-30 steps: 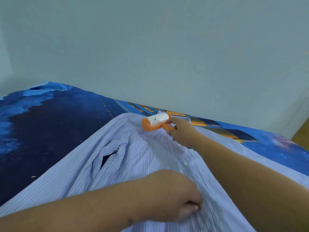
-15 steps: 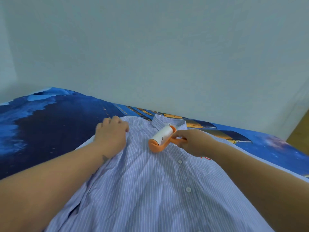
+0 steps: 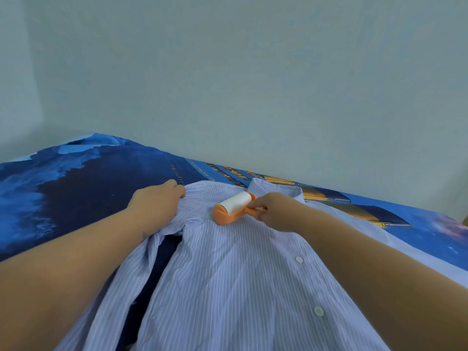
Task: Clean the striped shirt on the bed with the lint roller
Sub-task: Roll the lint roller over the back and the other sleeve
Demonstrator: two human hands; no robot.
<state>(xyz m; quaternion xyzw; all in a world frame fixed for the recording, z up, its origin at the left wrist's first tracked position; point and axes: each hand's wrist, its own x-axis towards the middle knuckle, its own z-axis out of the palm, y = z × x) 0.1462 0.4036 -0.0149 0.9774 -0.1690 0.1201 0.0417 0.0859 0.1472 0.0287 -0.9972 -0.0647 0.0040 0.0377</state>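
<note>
A light blue striped shirt [image 3: 228,274] lies spread on the bed, buttons up and collar toward the wall. My right hand [image 3: 274,211] grips the orange handle of a lint roller [image 3: 234,206]. Its white roll rests on the shirt's chest just below the collar. My left hand [image 3: 158,202] grips the fabric at the shirt's left shoulder with curled fingers. The left sleeve is bunched under my left forearm, and a dark gap of bed sheet shows beside it.
The bed [image 3: 76,193] carries a dark blue printed sheet with orange-and-blue shapes along the far edge. A plain pale wall [image 3: 228,84] rises right behind the bed. A bit of brown surface shows at the far right edge.
My left hand went from the shirt's lower front up to its left shoulder and grips there. The roller has come down from the collar onto the chest and turned.
</note>
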